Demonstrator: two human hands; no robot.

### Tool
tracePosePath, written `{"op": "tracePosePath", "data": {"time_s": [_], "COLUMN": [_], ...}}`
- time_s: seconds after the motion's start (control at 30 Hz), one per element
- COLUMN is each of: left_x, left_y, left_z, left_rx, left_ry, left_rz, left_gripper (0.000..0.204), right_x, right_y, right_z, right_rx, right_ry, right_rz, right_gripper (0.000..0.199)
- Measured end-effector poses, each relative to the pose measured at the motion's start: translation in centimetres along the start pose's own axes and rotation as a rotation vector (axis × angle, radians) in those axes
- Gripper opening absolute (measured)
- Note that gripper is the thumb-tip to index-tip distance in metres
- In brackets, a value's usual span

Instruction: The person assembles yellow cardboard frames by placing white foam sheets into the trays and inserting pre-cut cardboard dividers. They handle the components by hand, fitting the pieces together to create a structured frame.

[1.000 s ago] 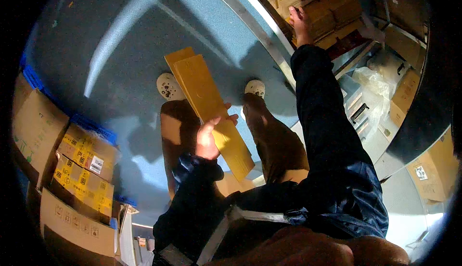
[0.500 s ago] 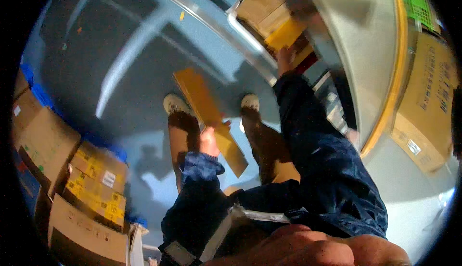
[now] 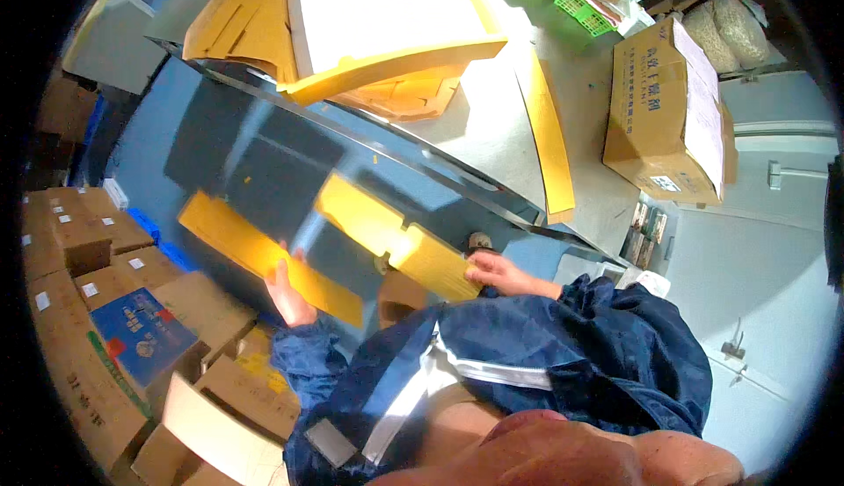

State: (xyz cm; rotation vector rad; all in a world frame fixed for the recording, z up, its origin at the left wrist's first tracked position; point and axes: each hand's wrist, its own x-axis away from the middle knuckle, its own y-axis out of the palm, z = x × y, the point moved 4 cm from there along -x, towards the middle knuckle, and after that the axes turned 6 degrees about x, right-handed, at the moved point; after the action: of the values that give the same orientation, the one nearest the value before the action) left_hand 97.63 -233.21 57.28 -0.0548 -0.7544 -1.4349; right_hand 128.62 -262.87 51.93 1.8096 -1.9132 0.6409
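Yellow cardboard fills both our hands: our left hand is closed on the near edge of a long flat yellow strip that runs up and to the left over the blue floor, while our right hand grips the near end of a second yellow piece, notched in the middle and blurred. Neither piece rests on anything; both hang in the air below the front edge of the grey worktop. On that worktop lies a heap of flat yellow sheets at the far left corner, a white board over it, and one long yellow strip lying along the right part, its end past the front edge. A brown carton stands beyond the worktop's right edge, and stacked brown boxes crowd the floor on our left. We judge the risks plain enough: each piece is held only at one end, so it may droop, bend or slip from our fingers. Lifted carelessly, either could catch the metal front edge or knock the overhanging strip down. The boxes leave little room on the left.
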Motion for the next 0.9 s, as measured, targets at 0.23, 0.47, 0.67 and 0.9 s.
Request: {"op": "tracePosePath", "data": {"time_s": [0.23, 0.47, 0.67, 0.9], "left_x": [4.0, 4.6, 0.6, -8.0], "left_y": [25.1, 38.9, 43.8, 39.3], "left_z": [8.1, -7.0, -19.4, -26.0], "left_rx": [-0.268, -0.386, -0.635, -1.349], "left_ry": [-0.085, -0.486, -0.588, 0.032], "left_rz": [-0.879, -1.218, -1.022, -0.926], "left_gripper": [0.051, 0.034, 0.043, 0.072], "right_x": [7.3, 6.4, 7.5, -2.8], "right_y": [-14.1, -21.6, -26.6, -24.6], "right_z": [-11.8, -3.2, 1.9, -4.2], "right_rx": [-0.220, -0.238, 0.834, 0.862], "right_ry": [-0.361, -0.245, 0.458, 0.348], "right_rz": [0.914, 1.166, 1.495, 1.120], "right_gripper": [0.018, 0.027, 0.050, 0.080]}}
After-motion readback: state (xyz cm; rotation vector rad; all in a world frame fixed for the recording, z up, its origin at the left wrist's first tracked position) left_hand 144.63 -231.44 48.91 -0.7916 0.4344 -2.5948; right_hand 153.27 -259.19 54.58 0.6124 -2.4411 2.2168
